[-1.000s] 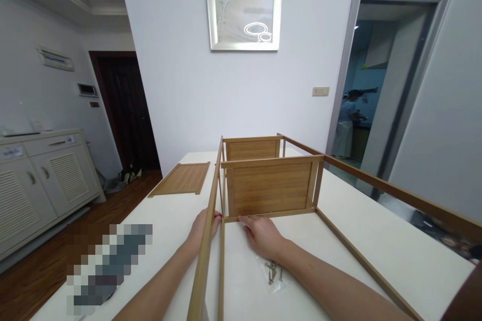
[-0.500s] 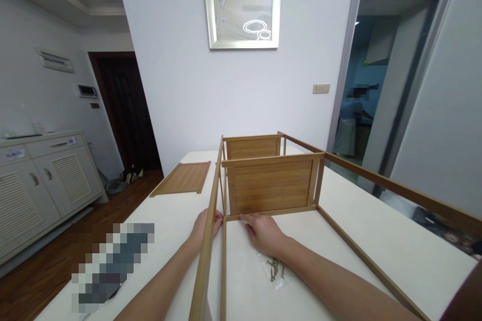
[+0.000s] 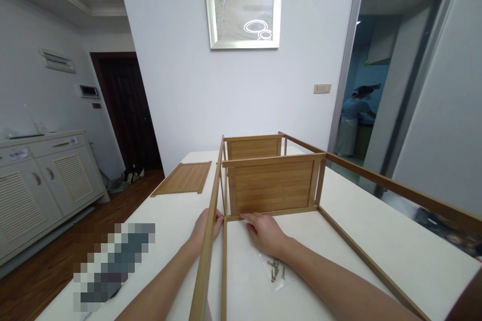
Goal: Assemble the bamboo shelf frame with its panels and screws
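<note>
A bamboo shelf frame [image 3: 376,183] lies on its side on a white table [image 3: 361,241]. An upright bamboo panel [image 3: 271,185] is set across it, with a second panel [image 3: 253,148] farther back. My left hand [image 3: 205,227] is outside the left rail [image 3: 211,220], fingers curled against it at the panel's lower left corner. My right hand [image 3: 265,233] lies inside the frame, fingertips pressed on the panel's bottom edge. A clear bag of screws [image 3: 274,271] sits on the table just under my right wrist.
A loose bamboo panel [image 3: 183,179] lies flat at the table's far left. A white cabinet [image 3: 41,175] stands at the left wall. In the doorway at the right another person [image 3: 350,120] stands in the adjoining room. A pixelated patch covers something at the table's left edge.
Both hands keep their hold at the panel's lower left corner. Only the view has shifted slightly.
</note>
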Demonstrator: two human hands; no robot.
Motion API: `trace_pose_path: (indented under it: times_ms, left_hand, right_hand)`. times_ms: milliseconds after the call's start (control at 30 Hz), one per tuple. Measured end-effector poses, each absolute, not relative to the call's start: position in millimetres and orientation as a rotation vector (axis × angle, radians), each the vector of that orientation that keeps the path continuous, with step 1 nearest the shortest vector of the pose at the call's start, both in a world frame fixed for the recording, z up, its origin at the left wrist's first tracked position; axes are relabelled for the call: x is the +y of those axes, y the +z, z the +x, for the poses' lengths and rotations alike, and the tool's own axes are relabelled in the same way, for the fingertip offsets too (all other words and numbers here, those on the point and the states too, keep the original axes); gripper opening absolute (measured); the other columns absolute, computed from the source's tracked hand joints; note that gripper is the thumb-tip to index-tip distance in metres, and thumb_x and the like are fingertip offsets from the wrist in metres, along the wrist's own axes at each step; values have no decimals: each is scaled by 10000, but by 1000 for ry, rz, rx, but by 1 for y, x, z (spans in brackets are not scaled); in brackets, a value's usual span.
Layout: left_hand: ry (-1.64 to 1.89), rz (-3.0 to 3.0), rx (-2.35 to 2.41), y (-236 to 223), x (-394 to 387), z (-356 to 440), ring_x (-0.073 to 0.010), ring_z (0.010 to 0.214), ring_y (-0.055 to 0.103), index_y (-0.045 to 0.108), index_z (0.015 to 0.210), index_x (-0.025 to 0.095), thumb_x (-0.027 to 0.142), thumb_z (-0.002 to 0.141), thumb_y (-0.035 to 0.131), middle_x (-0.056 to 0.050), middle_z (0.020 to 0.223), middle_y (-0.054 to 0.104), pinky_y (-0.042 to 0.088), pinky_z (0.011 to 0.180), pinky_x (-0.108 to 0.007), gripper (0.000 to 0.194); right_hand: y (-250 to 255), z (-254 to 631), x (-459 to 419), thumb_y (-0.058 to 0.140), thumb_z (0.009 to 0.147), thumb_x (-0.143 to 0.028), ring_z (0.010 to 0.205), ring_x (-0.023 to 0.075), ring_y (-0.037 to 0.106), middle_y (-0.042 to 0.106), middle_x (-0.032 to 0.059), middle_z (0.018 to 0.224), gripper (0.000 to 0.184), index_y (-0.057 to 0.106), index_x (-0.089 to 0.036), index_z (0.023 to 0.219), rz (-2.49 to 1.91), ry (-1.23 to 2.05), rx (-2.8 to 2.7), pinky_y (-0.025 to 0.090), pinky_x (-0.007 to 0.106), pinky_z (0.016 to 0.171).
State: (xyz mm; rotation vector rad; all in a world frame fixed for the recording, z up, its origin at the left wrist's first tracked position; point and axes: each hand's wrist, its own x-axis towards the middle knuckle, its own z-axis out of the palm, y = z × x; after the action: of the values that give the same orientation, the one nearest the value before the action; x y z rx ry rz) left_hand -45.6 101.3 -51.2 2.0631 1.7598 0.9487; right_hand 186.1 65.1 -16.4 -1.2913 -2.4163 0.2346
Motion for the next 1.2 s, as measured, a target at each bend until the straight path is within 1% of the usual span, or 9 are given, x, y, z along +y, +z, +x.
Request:
trace_pose_path:
  times_ms: [200, 433, 500, 600, 700, 800, 1200]
  left_hand:
    - [942, 2048, 1763, -54, 103, -44, -157, 756, 623, 657, 746, 164, 86, 777, 562, -32, 773, 679, 429, 701, -237, 127]
    - [968, 2053, 1752, -61, 107, -47, -146, 702, 614, 672, 767, 162, 94, 779, 563, -26, 755, 675, 424, 660, -229, 129]
    - [985, 2064, 1745, -62, 107, -47, -149, 725, 618, 677, 780, 161, 106, 802, 546, -37, 789, 680, 433, 681, -234, 144]
    - [1005, 2091, 1741, -60, 106, -46, -167, 817, 624, 684, 790, 164, 110, 823, 530, -54, 852, 682, 440, 747, -253, 167]
    - [993, 2119, 1733, -57, 104, -45, -178, 849, 620, 676, 748, 168, 89, 807, 538, -51, 831, 671, 435, 770, -261, 170]
    - [974, 2112, 1747, -56, 103, -45, -176, 814, 619, 663, 727, 164, 77, 787, 549, -47, 800, 663, 434, 748, -260, 155]
    - [973, 2044, 1777, -61, 106, -46, -150, 733, 614, 657, 773, 165, 81, 775, 563, -33, 778, 669, 423, 683, -240, 126]
  right_hand:
    - [-18, 185, 66, 415, 888, -175, 1024, 214, 651, 694, 94, 1167, 449, 590, -213, 1300, -1304, 228, -2419, 456, 293, 876]
    - [-19, 186, 68, 414, 891, -175, 1024, 209, 649, 698, 86, 1156, 446, 595, -222, 1296, -1297, 229, -2422, 455, 292, 882]
    - [-19, 186, 69, 413, 895, -180, 1018, 206, 650, 700, 82, 1150, 442, 596, -224, 1295, -1292, 231, -2420, 456, 290, 882]
    - [-19, 187, 69, 405, 905, -190, 1026, 202, 647, 695, 79, 1159, 438, 593, -218, 1299, -1282, 235, -2414, 457, 283, 890]
    - [-20, 187, 70, 405, 905, -194, 1019, 204, 649, 696, 80, 1150, 434, 598, -210, 1294, -1279, 240, -2412, 463, 278, 881]
    - [-21, 187, 71, 417, 904, -208, 1001, 209, 651, 698, 83, 1136, 423, 606, -215, 1283, -1279, 242, -2413, 466, 283, 868]
    - [-21, 187, 72, 418, 901, -198, 970, 206, 657, 707, 78, 1110, 422, 617, -242, 1270, -1277, 253, -2407, 463, 280, 825]
